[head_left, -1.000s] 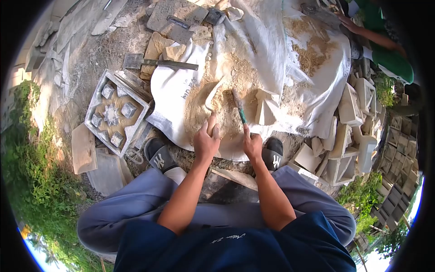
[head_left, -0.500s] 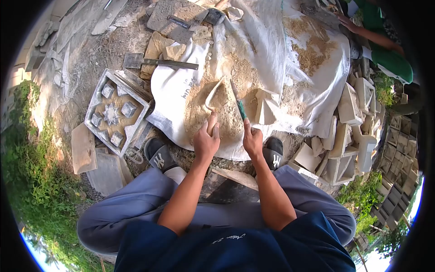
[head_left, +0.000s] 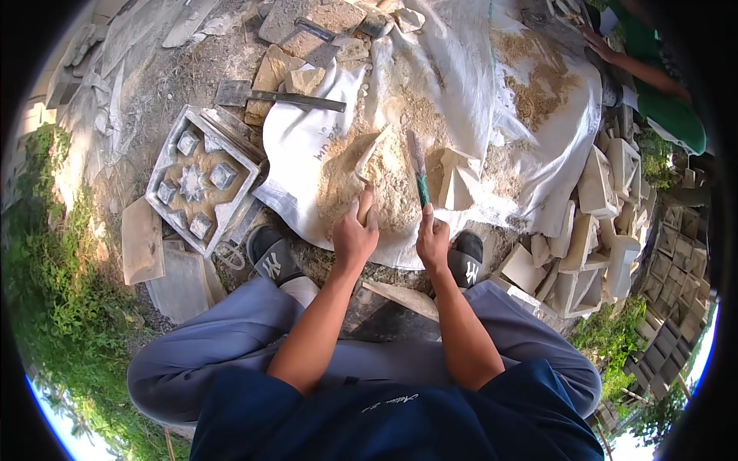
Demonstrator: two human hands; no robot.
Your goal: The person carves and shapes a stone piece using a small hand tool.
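Observation:
My left hand [head_left: 356, 240] is closed round the wooden handle of a trowel [head_left: 373, 156], whose pale, dust-coated blade points away from me over a heap of sandy powder [head_left: 394, 184]. In my right hand [head_left: 433, 240] is the green-wrapped handle of a long narrow blade [head_left: 417, 157], its tip also pointing away. The two tools lie side by side with a gap between them. Just right of the blade stands a pale angular block [head_left: 459, 179] on the white sack sheet [head_left: 292, 138].
A hammer [head_left: 288, 99] lies at the upper left, above a framed tile with a star relief [head_left: 192, 183]. Cast blocks [head_left: 596, 184] are piled at right. A co-worker's arm [head_left: 642, 69] reaches in at the upper right. Boards [head_left: 144, 242] lie at the left.
The green-handled blade has swung a little to the right, away from the trowel, and its face has turned. Both hands keep their tools. The whole view has shifted slightly.

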